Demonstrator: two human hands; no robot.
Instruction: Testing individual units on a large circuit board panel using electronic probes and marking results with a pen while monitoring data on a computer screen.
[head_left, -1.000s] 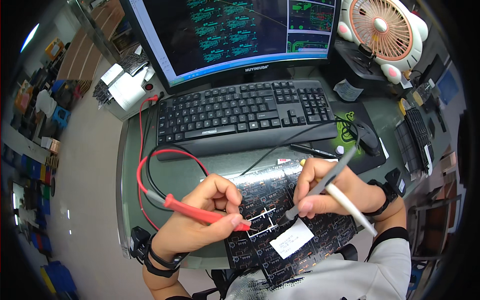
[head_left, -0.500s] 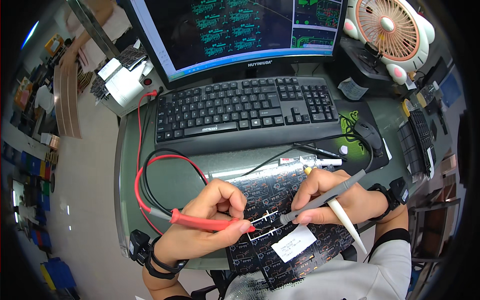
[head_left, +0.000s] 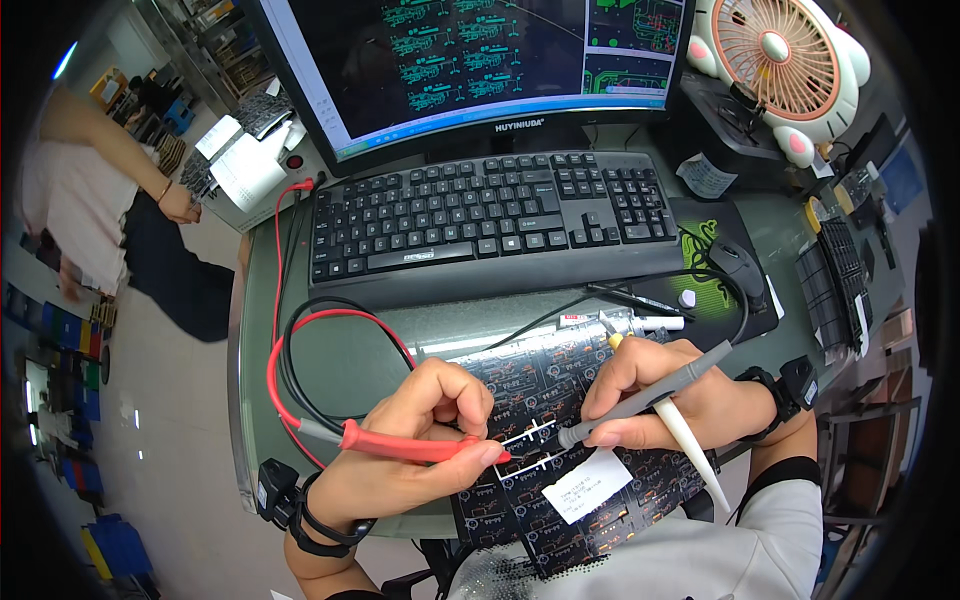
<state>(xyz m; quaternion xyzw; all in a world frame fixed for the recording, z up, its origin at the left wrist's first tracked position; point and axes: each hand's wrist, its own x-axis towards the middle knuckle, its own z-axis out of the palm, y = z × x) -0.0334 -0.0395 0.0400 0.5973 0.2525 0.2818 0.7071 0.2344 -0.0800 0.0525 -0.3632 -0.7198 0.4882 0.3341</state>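
Note:
My left hand (head_left: 415, 440) is closed around a red test probe (head_left: 400, 443), whose tip points right, down at a black circuit board panel (head_left: 540, 390). In my right hand (head_left: 660, 395) I grip a grey test probe (head_left: 670, 385), slanting down to the left with its end over the board near the red tip. A slender white-handled tool (head_left: 693, 450) is also tucked in my right hand; a yellow part (head_left: 615, 341) shows beyond the fingers. A white handwritten paper slip (head_left: 588, 486) lies on the board. Whether the probe tips touch it I cannot tell.
Behind the board are a black keyboard (head_left: 490, 215) and a monitor (head_left: 450, 60) showing circuit layouts. A mouse (head_left: 735, 265) sits on a mat to the right, below a small fan (head_left: 775, 60). Red and black leads (head_left: 280, 370) loop at left. Another person (head_left: 130, 200) passes at far left.
The other person has come further into view at the left, and the long brown panel they held is out of sight. My hands and both probes stay essentially in place.

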